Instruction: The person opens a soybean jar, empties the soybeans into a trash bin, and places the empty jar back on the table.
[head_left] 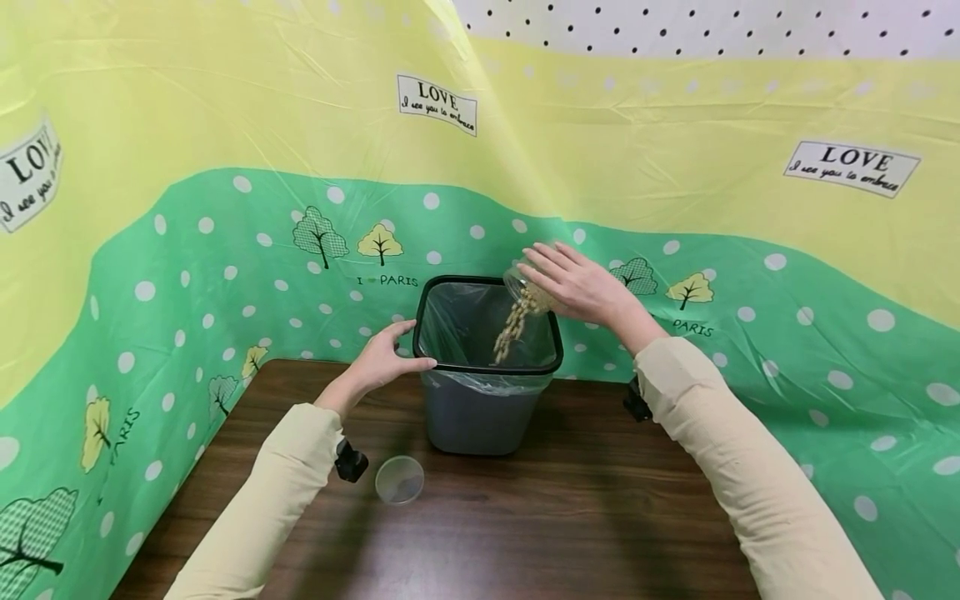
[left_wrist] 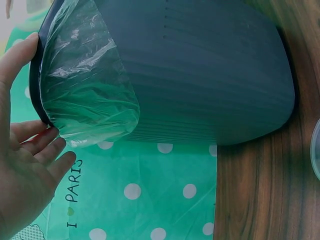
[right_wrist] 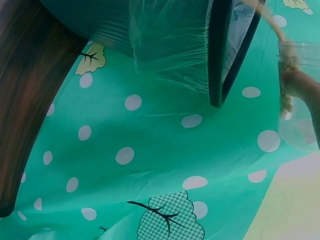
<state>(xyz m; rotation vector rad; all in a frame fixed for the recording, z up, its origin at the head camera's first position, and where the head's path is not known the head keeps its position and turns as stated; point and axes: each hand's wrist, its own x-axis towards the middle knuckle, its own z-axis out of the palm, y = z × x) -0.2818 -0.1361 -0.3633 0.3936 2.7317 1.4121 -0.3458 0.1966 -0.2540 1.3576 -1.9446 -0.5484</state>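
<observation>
A dark grey trash bin [head_left: 480,421] with a black rim and a clear plastic liner [left_wrist: 95,100] stands upright on the table. My left hand [head_left: 378,358] holds its rim at the left corner, thumb in front and fingers behind. Above the bin's right side, my right hand [head_left: 581,283] grips a clear plastic jar [right_wrist: 298,125] tilted mouth-down toward the bin. Small tan, bean-like pieces [head_left: 512,330] stream from the jar into the bin. The bottom of the bin's inside is hidden in the head view.
A round clear lid [head_left: 400,480] lies on the brown wooden table [head_left: 480,533], in front of the bin and to its left. Behind the bin hangs a green and yellow printed cloth [head_left: 247,225]. A dark camera is strapped to each wrist.
</observation>
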